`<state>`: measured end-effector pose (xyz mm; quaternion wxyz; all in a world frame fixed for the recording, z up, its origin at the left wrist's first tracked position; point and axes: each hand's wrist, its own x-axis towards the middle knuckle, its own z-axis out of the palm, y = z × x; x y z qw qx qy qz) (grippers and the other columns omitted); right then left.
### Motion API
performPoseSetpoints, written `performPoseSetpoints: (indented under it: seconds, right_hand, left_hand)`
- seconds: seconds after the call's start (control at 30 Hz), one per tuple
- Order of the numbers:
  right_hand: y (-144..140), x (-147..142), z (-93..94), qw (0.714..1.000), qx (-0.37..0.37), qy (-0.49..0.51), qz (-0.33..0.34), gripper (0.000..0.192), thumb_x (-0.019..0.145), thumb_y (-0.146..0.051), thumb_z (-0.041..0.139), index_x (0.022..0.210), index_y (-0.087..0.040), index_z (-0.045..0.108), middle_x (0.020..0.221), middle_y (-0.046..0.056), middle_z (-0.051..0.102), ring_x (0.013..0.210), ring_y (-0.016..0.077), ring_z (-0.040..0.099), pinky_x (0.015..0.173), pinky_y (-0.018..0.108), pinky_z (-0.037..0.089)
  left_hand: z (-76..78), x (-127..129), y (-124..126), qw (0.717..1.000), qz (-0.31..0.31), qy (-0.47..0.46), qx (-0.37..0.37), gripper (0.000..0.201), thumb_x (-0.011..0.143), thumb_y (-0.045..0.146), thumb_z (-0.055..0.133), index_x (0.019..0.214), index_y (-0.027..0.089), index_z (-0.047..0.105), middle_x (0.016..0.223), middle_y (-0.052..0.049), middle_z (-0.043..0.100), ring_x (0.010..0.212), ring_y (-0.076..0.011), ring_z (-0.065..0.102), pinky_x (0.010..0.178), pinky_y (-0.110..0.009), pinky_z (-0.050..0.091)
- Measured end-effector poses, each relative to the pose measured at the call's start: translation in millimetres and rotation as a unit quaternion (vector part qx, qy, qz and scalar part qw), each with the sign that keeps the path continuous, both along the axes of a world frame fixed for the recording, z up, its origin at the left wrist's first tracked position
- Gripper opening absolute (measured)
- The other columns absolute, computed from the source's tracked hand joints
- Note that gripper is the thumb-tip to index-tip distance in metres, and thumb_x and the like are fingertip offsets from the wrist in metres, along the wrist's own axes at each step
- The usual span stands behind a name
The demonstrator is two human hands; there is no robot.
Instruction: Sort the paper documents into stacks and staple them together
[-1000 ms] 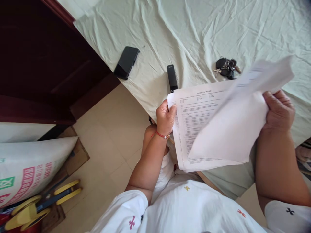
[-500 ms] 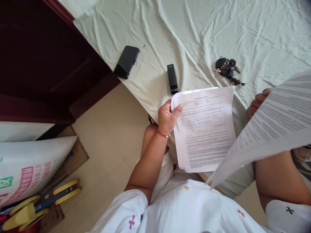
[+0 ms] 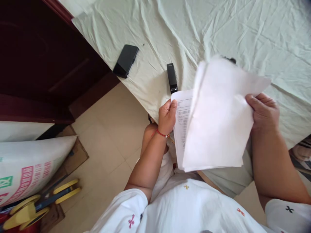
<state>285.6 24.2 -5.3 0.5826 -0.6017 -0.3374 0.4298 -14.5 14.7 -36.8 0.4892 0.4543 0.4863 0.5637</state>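
Our left grip [image 3: 167, 116] is clenched on a white paper sheet with rows of small black print [image 3: 183, 129], its thumb pressed over the left edge near the upper corner. Our right grip [image 3: 265, 111] grasps the right edge of a loose white paper batch with a blank face [image 3: 218, 119], thumb in front. That batch covers most of the printed sheet, leaving only a strip of text beside our left thumb. All of this paper is above our lap and the near edge of the bench [image 3: 155, 35], which is draped in wrinkled pale green cloth.

Just beyond the printed sheet's top edge lies a narrow black oblong stapler [image 3: 172, 77]. Farther left, near the cloth's edge, rests a flat black rectangular phone [image 3: 125, 61]. A small black object [image 3: 232, 60] peeks out past the top of the blank batch (too hidden for us to name). A thin red cord bracelet with pale beads [image 3: 162, 133] circles our left wrist.
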Motion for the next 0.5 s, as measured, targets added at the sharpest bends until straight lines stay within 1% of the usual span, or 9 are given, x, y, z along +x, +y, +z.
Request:
performPoseSetpoints:
  seconds: [0.07, 0.13, 0.2, 0.37, 0.5]
  right_hand:
    - [-1.1, -3.9, -0.1, 1.0, -0.016, 0.009, 0.023, 0.026, 0.058, -0.034, 0.09, 0.079, -0.024, 0.078, 0.068, 0.0, 0.07, 0.052, 0.0151, 0.058, 0.049, 0.029, 0.049]
    - [-1.0, -3.8, -0.4, 0.999, -0.027, 0.011, 0.043, 0.026, 0.059, -0.035, 0.092, 0.079, -0.024, 0.078, 0.067, 0.001, 0.07, 0.05, 0.0136, 0.058, 0.046, 0.027, 0.047]
    - [-0.9, -3.8, 0.4, 0.998, -0.034, 0.007, 0.052, 0.026, 0.057, -0.035, 0.093, 0.076, -0.023, 0.078, 0.065, 0.0, 0.069, 0.049, 0.0123, 0.056, 0.043, 0.024, 0.045]
    - [-2.1, -10.2, 5.9, 0.997, -0.034, 0.005, 0.076, 0.024, 0.057, -0.035, 0.093, 0.072, -0.023, 0.078, 0.063, 0.001, 0.069, 0.047, 0.0122, 0.054, 0.042, 0.024, 0.043]
    - [-3.4, -12.6, 6.4, 0.995, -0.032, 0.009, 0.09, 0.025, 0.058, -0.037, 0.093, 0.07, -0.023, 0.077, 0.064, 0.001, 0.069, 0.046, 0.0102, 0.051, 0.043, 0.023, 0.043]
  left_hand:
    - [1.4, -0.1, -0.1, 1.0, 0.007, -0.01, 0.001, 0.042, 0.093, 0.061, 0.062, 0.08, 0.021, 0.069, 0.072, 0.0, 0.063, 0.074, -0.0157, 0.062, 0.07, -0.027, 0.05]
    - [2.5, 0.1, 0.0, 1.0, 0.012, -0.024, -0.004, 0.044, 0.092, 0.062, 0.063, 0.077, 0.021, 0.067, 0.072, 0.0, 0.061, 0.074, -0.0161, 0.061, 0.071, -0.028, 0.05]
    - [3.2, 0.5, 0.3, 0.999, 0.015, -0.031, -0.006, 0.045, 0.091, 0.063, 0.064, 0.075, 0.021, 0.065, 0.07, 0.0, 0.058, 0.073, -0.016, 0.059, 0.072, -0.028, 0.049]
    - [3.5, 1.7, 0.2, 0.999, 0.018, -0.039, 0.005, 0.047, 0.091, 0.063, 0.062, 0.071, 0.021, 0.062, 0.069, 0.0, 0.055, 0.075, -0.0161, 0.058, 0.075, -0.029, 0.049]
    - [3.9, 2.1, -0.6, 0.999, 0.03, -0.034, 0.005, 0.048, 0.09, 0.064, 0.063, 0.069, 0.021, 0.06, 0.067, 0.001, 0.049, 0.069, -0.0148, 0.052, 0.07, -0.029, 0.046]
